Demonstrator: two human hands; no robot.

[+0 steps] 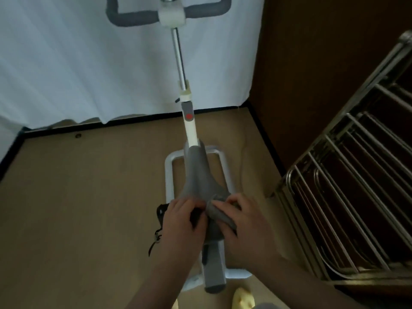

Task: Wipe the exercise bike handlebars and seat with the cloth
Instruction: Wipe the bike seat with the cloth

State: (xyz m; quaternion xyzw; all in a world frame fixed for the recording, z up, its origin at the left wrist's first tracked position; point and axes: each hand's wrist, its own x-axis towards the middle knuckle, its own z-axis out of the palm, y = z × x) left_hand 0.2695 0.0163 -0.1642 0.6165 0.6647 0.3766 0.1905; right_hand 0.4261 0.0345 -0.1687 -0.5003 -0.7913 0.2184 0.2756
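While my right hand (243, 221) clenches the grey cloth (219, 216) at the seat's (198, 175) rear, I should stroke forward firmly. My left hand (180, 216) rests curled on the seat edge; whether that grip clasps it, I cannot tell.

One head-worn wide-angle camera looks steeply down and forward along the bike, close above the seat (200, 175), handlebars (133, 17) far at the top edge, against a curtain (78, 74).
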